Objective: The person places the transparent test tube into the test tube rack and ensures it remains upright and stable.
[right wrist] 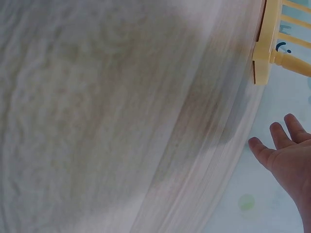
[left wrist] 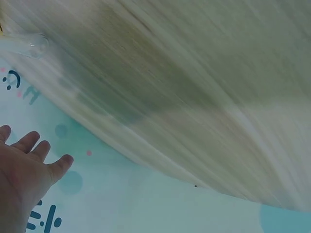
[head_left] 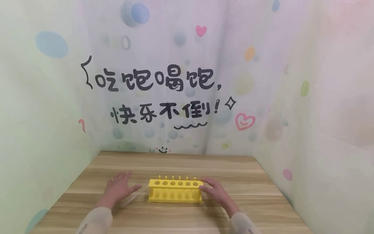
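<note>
A yellow test tube rack [head_left: 175, 184] stands on the table, its upper row of holes and short rear pegs showing. To its left lies a clear test tube [head_left: 129, 200], slanted, its rounded end also visible in the left wrist view [left wrist: 38, 45]. My left hand [head_left: 118, 190] hovers just beside the tube with fingers spread and nothing in them. At the rack's right end is my right hand [head_left: 215, 191], its fingers extended and overlapping the rack's corner in the head view. From the right wrist, that hand [right wrist: 291, 160] appears apart from the rack, fingers spread.
The wood-grain table [head_left: 175, 162] ends at a patterned fabric backdrop [head_left: 175, 136] with printed writing. Similar fabric walls rise along the left [head_left: 43, 130] and right [head_left: 321, 146] sides.
</note>
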